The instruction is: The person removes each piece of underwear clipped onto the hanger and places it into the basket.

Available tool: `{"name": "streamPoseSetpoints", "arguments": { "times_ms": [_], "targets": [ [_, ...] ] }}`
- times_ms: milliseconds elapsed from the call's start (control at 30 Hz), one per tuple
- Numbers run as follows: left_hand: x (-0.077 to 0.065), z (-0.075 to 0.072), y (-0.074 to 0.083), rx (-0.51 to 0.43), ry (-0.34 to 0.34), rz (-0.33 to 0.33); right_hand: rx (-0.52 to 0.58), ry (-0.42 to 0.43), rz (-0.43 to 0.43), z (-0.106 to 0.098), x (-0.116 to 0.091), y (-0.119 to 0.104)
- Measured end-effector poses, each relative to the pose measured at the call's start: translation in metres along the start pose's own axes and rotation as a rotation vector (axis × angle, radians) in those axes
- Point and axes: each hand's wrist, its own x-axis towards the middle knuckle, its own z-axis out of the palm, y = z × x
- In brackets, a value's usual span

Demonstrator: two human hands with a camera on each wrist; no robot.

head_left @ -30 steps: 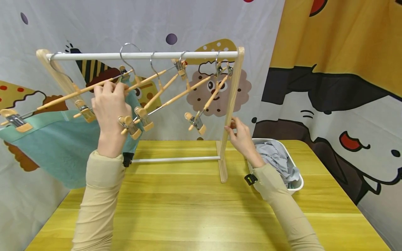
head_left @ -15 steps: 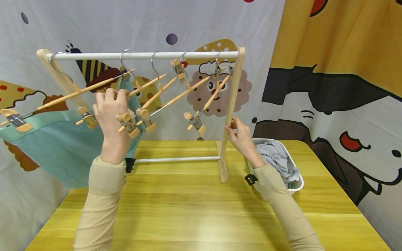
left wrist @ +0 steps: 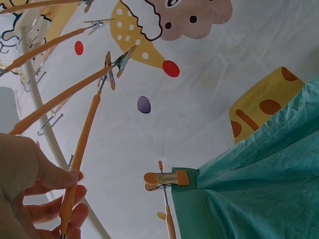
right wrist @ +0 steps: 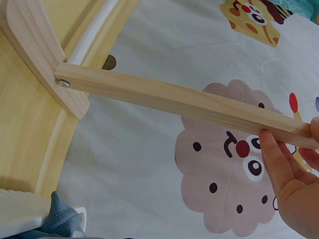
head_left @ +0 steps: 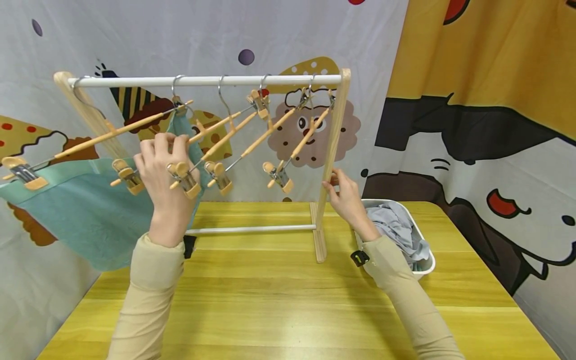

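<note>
My left hand grips the orange bar of a clip hanger, thumb on one side and fingers curled round the other. That hanger's hook rests on the white rail of a small clothes rack. Left of it, a teal garment hangs from both clips of another hanger. My right hand pinches the rack's right wooden upright between thumb and fingers. Several bare clip hangers hang between my hands, overlapping at angles. Part of my left hand is hidden behind a front clip.
At the right of the wooden table stands a white basin holding crumpled grey cloth. The rack's lower white bar spans low behind the hanging clips. A printed curtain hangs behind everything.
The held hanger's hook has come down from above the rail onto it. My left hand has moved slightly down and right, and neighbouring hangers have swung. My right hand stays on the upright.
</note>
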Motion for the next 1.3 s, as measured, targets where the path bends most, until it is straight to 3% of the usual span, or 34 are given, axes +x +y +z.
{"name": "streamPoseSetpoints", "arguments": {
  "times_ms": [200, 400, 533, 667, 800, 933, 1100, 1300],
  "targets": [
    [0.001, -0.005, 0.003, -0.024, 0.023, 0.0, 0.008, -0.005, -0.002, 0.0, 0.0, 0.0],
    [0.001, -0.019, 0.003, -0.034, -0.049, -0.027, 0.012, -0.013, 0.011, 0.0, 0.0, 0.0],
    [0.002, -0.03, 0.004, -0.023, -0.061, -0.03, 0.01, -0.012, 0.008, 0.0, 0.0, 0.001],
    [0.003, -0.04, 0.007, -0.005, -0.014, -0.02, 0.008, -0.009, 0.004, 0.001, 0.001, 0.002],
    [0.008, -0.05, 0.006, -0.013, 0.078, -0.04, 0.008, -0.01, 0.007, 0.001, 0.001, 0.001],
    [0.015, -0.06, -0.004, 0.006, 0.127, -0.087, 0.013, -0.017, 0.022, 0.001, 0.001, 0.0],
    [0.025, -0.063, -0.027, 0.046, 0.149, -0.193, 0.019, -0.015, 0.025, 0.0, 0.001, 0.001],
    [0.033, -0.06, -0.063, 0.134, 0.066, -0.295, 0.021, -0.012, 0.005, 0.001, 0.0, 0.001]
  ]
}}
